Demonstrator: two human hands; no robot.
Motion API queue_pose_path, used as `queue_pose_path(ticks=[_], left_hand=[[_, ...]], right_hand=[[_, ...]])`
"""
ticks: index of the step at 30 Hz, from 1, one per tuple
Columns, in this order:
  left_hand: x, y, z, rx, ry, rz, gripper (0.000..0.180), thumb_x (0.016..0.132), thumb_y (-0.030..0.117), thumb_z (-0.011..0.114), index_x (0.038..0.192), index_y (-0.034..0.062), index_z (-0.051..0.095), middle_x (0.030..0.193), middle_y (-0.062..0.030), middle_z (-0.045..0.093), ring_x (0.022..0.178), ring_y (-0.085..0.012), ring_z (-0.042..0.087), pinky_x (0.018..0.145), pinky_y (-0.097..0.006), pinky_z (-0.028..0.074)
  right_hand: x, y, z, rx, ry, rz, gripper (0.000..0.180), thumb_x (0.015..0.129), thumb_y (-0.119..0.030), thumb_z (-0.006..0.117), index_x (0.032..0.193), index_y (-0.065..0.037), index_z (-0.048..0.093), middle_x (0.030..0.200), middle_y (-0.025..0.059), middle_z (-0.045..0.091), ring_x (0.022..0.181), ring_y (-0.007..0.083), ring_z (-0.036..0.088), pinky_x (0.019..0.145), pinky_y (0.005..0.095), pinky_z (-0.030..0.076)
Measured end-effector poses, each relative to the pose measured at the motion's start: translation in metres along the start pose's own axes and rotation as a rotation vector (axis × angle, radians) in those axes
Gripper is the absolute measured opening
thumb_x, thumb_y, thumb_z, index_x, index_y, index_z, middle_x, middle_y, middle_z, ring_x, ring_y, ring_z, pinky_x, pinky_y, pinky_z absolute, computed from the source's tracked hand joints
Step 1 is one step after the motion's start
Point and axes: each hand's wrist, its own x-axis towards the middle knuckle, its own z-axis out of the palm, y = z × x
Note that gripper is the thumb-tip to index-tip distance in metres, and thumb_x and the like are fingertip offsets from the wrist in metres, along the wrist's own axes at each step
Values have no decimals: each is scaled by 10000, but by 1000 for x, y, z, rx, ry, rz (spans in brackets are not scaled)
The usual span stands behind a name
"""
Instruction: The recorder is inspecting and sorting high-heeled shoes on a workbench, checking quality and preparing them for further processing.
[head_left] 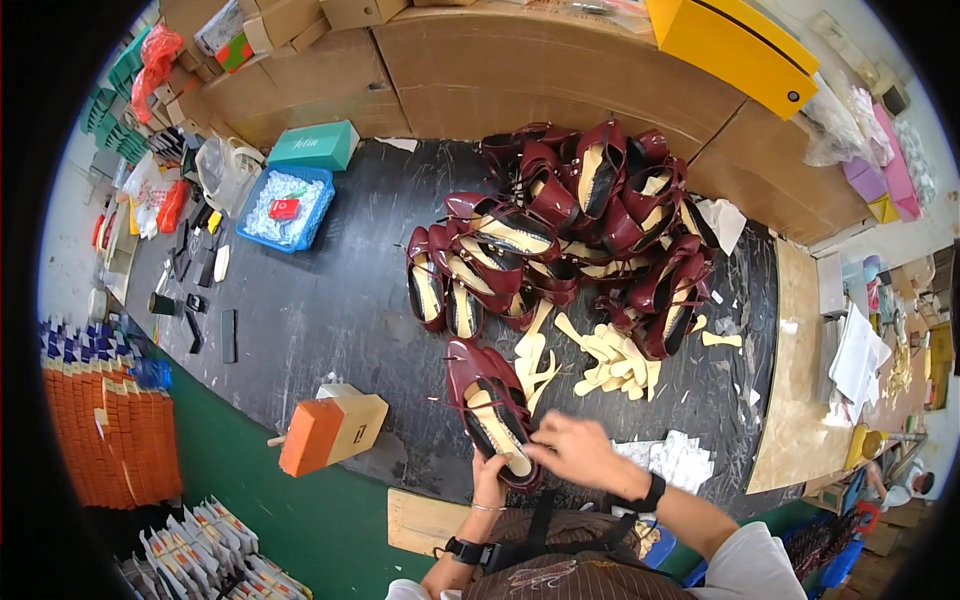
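Note:
A glossy burgundy shoe with a pale insole and thin straps is held over the near edge of the black worktable. My left hand is closed around its heel end from below. My right hand is at the shoe's right side near the heel, fingers curled together. What those fingers pinch, if anything, is too small to tell. Just beyond the shoe lie loose cream insole pieces. A large heap of matching burgundy shoes fills the table's far right.
An orange-and-tan box stands on the near left edge. A blue basket of white packets sits behind it, beside a teal box. White paper slips lie near my right forearm. Cardboard panels line the back.

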Motion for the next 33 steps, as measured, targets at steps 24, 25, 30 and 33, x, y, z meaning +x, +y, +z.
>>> queue_pose_path(ticks=[24, 25, 30, 33], left_hand=[[74, -3, -94, 1108, 241, 81, 840, 744, -63, 550, 1467, 94, 150, 1341, -235, 429, 1244, -334, 438, 1028, -354, 347], [74, -5, -96, 1109, 222, 122, 733, 840, 61, 554, 1461, 81, 164, 1340, -214, 438, 1239, -313, 439, 1013, -352, 361], [76, -10, -107, 310, 88, -138, 683, 953, 566, 302, 1462, 129, 175, 1342, -106, 423, 1217, -218, 446, 926, -350, 444], [66, -26, -146, 288, 89, -143, 711, 920, 595, 377, 1421, 109, 239, 1322, -105, 440, 1147, -253, 507, 842, -384, 502]], right_hand=[[108, -4, 25, 260, 540, -153, 238, 696, -88, 786, 706, 20, 574, 1235, 251, 520, 1040, 321, 592, 858, 365, 477], [98, -7, 49, 281, 533, -153, 242, 708, -116, 778, 717, 20, 578, 1258, 264, 497, 1043, 343, 594, 844, 359, 493], [45, 5, 146, 106, 363, 12, 213, 769, -163, 708, 778, 16, 594, 1288, 257, 438, 999, 370, 598, 783, 363, 538], [23, 3, 169, 6, 52, 10, 264, 770, -204, 685, 929, -5, 618, 1327, 264, 387, 1149, 404, 479, 946, 444, 440]])
